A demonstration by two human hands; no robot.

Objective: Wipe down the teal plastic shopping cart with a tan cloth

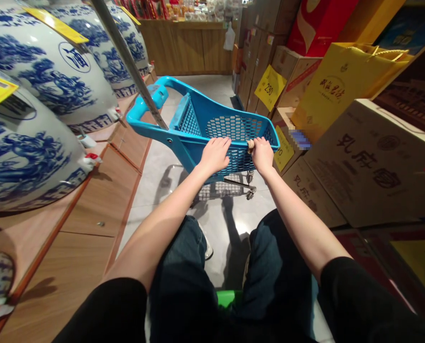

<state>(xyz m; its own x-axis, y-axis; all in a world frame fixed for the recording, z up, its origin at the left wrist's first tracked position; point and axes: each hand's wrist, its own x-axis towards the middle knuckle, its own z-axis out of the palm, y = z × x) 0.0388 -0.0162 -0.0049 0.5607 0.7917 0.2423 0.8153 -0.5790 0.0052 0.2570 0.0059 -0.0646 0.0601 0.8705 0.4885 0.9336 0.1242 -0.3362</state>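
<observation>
A blue plastic shopping cart point(198, 126) stands on the tiled floor in front of me, its basket lying toward me and its handle pointing away to the left. My left hand point(215, 153) rests over the basket's near rim with its fingers curled on the edge. My right hand point(261, 153) grips the same rim near the right corner and pinches a small tan cork-like object point(250, 144) against it. My knees in dark trousers show below.
Large blue-and-white porcelain jars point(37, 81) sit on a wooden counter point(91, 214) at the left. A metal pole point(126, 57) slants across. Cardboard boxes point(369, 166), a yellow gift bag point(341, 85) and price tags line the right. A green stool edge point(228, 297) shows beneath me.
</observation>
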